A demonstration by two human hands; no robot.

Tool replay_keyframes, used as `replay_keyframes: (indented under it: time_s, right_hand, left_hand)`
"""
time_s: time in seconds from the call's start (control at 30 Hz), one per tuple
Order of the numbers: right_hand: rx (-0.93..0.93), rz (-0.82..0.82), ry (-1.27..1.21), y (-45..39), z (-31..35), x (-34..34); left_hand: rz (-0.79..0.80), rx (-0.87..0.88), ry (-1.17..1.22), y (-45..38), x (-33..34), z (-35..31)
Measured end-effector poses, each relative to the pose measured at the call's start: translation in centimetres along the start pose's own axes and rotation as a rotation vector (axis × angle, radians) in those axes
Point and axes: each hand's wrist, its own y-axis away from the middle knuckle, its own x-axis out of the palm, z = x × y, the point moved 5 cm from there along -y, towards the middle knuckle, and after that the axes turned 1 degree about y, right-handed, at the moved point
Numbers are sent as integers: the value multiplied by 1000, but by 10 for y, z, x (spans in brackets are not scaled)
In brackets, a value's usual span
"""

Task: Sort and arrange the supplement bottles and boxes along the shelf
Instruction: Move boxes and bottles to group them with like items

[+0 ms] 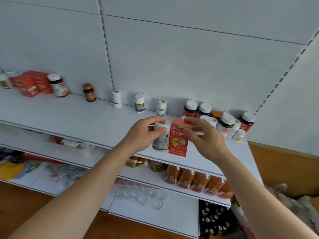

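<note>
My left hand grips a white supplement bottle around its cap, near the front edge of the white shelf. Right beside it, my right hand pinches the top of an orange-red box with a yellow chick. Bottle and box stand upright, side by side. Behind my right hand a cluster of dark bottles with white caps crowds the shelf's right end. Single small bottles stand spaced along the back wall. At the far left are red boxes and a dark bottle.
Lower shelves hold orange packets, clear cups, dark bottles and mixed goods at left. A slotted upright divides the back panel. A wooden wall panel lies to the right. The shelf's middle-left stretch is bare.
</note>
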Motion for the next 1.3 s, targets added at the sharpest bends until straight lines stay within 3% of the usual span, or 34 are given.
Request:
replay_keyframes:
  time_s: [0.4, 0.93, 1.3]
  right_hand:
    - [-118, 145, -4, -34, 122, 165]
    - [-294, 272, -129, -191, 212, 348]
    - [-425, 351, -44, -250, 295, 488]
  left_hand:
    - [-194, -61, 14, 63, -186, 63]
    - [-415, -140, -56, 4, -397, 120]
    - [-496, -153, -13, 6, -549, 184]
